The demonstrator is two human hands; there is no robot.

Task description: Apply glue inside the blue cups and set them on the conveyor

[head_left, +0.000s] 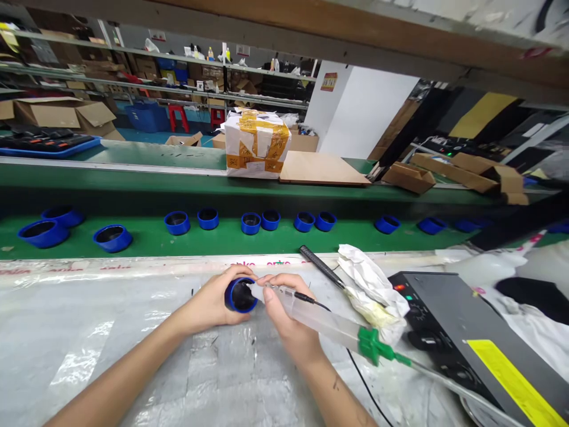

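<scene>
Head view, clock taken from the held cup: a blue cup with a black interior (pixel 240 301) sits at the dial's centre, above a plastic-covered worktop (pixel 213 379); its opening tilts toward the camera.
Left hand: the left hand (pixel 217 302) reaches in from 8 o'clock; thumb and fingers curl around the cup, holding it by its outer wall.
Right hand: the right hand (pixel 288 323) lies at 4 o'clock; its fingers are closed around the front of a translucent syringe (pixel 331 320); the tip is at the cup's opening, though whether it touches the inside I cannot tell.
Syringe fittings: a green adapter (pixel 374 346) caps the rear, a clear hose (pixel 457 388) running on toward 4 o'clock; a thin black cable (pixel 362 376) trails from beside the barrel.
Control box: a dark control box (pixel 448 320) with lit red and green indicators stands at 3 o'clock; nearer are crumpled white paper (pixel 371 281) and a black-handled tool (pixel 322 267).
Green belt: more blue cups (pixel 251 223) line the belt (pixel 284 242) from 10 to 2 o'clock; beyond, at 12, is a taped carton (pixel 258 145).
</scene>
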